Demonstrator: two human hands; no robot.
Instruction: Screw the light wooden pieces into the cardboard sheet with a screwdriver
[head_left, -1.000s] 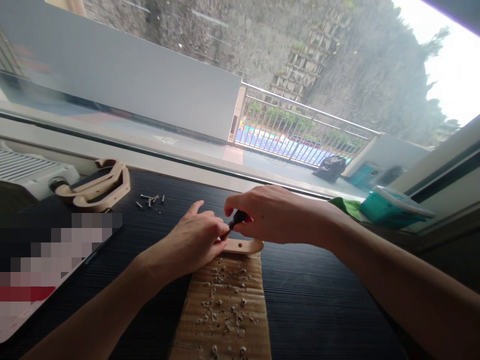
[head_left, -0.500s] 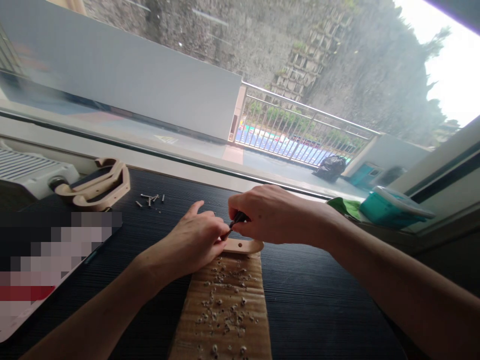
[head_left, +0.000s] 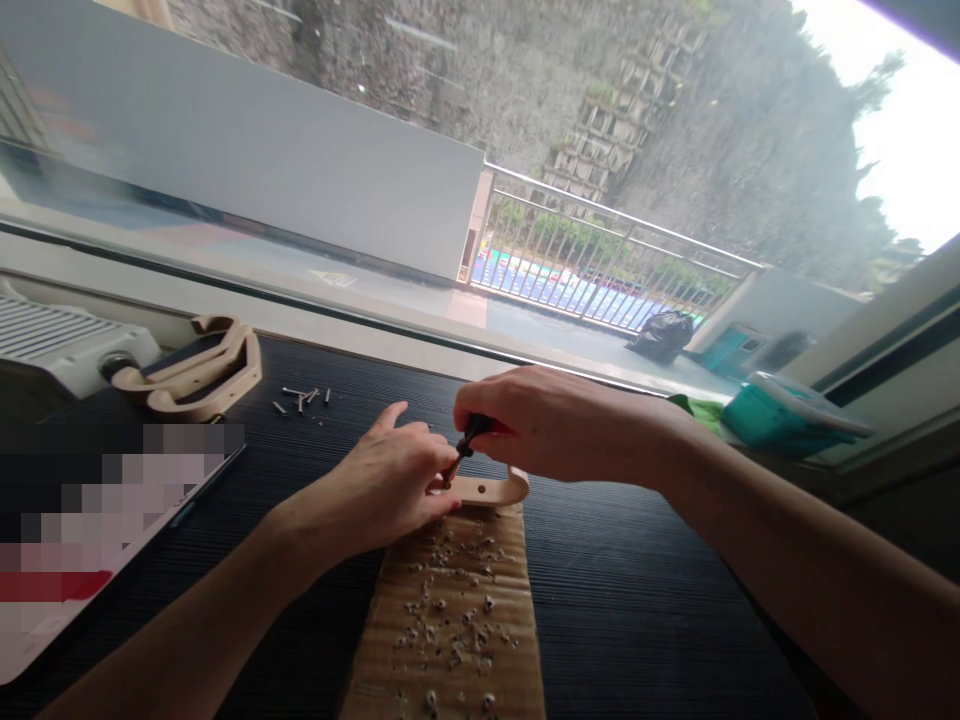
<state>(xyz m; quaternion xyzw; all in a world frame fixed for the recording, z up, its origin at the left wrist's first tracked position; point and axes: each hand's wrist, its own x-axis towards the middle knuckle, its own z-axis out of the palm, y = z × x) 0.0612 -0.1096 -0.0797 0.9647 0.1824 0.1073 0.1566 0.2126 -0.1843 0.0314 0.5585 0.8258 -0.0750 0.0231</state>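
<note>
The only container is a teal box point(head_left: 780, 418) at the far right, against the window frame. Its pale lid is on, so what is inside cannot be told. A green cloth point(head_left: 694, 408) lies just beside it on the near side.

The right hand point(head_left: 544, 425) is closed tight around the dark handle of a small tool point(head_left: 466, 442), whose thin shaft slants down to the left end of a curved wooden piece point(head_left: 489, 490). The left hand point(head_left: 390, 482) has its fingers curled in and pressed on that same end of the wooden piece, thumb lifted towards the window. The piece lies on the far edge of a cardboard sheet point(head_left: 450, 610) in the middle of the desk point(head_left: 645, 600). The cardboard is strewn with small pale chips point(head_left: 450, 600) and runs out of view at the bottom.

To the far left, a bigger wooden frame point(head_left: 196, 370) rests near the desk's back edge, beside a white ribbed appliance point(head_left: 52, 345). A few loose screws point(head_left: 304, 398) lie between that frame and the left hand, well apart from the cardboard. The back edge of the desk meets the window sill point(head_left: 375, 330). Bare dark desk stretches right of the cardboard towards the teal box, and a narrower bare strip lies on its left.
</note>
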